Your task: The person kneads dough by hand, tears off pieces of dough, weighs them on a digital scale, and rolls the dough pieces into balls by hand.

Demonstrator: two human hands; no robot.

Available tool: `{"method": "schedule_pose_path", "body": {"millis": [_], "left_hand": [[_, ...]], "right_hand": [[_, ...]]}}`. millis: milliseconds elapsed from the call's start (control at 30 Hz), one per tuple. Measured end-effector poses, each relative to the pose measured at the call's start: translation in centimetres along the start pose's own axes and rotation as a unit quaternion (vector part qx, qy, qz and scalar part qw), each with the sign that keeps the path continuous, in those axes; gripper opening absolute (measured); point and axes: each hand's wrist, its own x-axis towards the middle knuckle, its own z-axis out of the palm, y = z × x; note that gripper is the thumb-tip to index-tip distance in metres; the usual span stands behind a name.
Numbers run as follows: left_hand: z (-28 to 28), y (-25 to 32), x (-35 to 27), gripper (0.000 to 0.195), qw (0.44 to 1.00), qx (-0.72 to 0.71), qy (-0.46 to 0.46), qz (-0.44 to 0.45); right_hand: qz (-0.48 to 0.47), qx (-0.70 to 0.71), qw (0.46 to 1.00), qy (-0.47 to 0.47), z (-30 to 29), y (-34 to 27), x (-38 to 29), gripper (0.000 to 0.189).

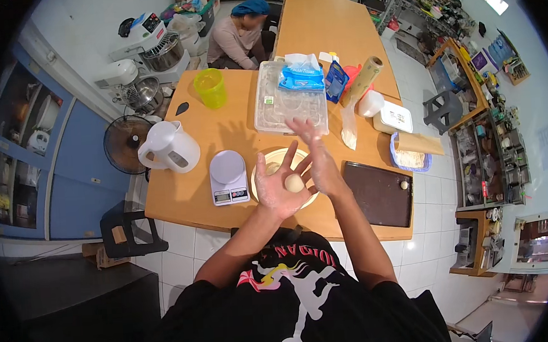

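On the open palm of my left hand [277,189] rests a small round dough ball [294,183]. The fingers are spread and floury. My right hand [319,163] is raised on edge just right of the ball, fingers extended, holding nothing. Beneath both hands, a cream bowl [257,189] is partly hidden. Left of it stands a white digital kitchen scale [228,173]. A dark baking tray [374,197] lies to the right, with another dough ball [404,185] near its right edge.
A white plastic jug [171,146] and a yellow-green cup [210,88] stand at the left. Behind my hands are a clear lidded container [271,119] and a tissue pack [301,77]. A flour basket [412,162] is at the right. A person [237,37] sits beyond the table.
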Motion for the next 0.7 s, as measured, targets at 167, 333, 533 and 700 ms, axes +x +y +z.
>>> {"method": "schedule_pose_path", "body": {"millis": [167, 333, 533, 700], "left_hand": [[-7.0, 1.5, 3.5, 0.071, 0.975, -0.009, -0.218, 0.038], [0.5, -0.6, 0.9, 0.078, 0.987, 0.069, 0.054, 0.137], [-7.9, -0.3, 3.3, 0.077, 0.985, 0.066, -0.14, 0.076], [-0.5, 0.3, -0.1, 0.083, 0.998, 0.035, -0.029, 0.041]], "right_hand": [[-0.023, -0.215, 0.969, -0.117, 3.5, -1.7, -2.2, 0.061], [0.026, -0.31, 0.95, -0.029, 1.5, 1.0, -2.4, 0.057], [-0.064, -0.103, 0.99, -0.066, 3.4, 4.2, -1.2, 0.058], [0.025, -0.502, 0.865, -0.004, 2.5, -1.9, -3.1, 0.063]]}}
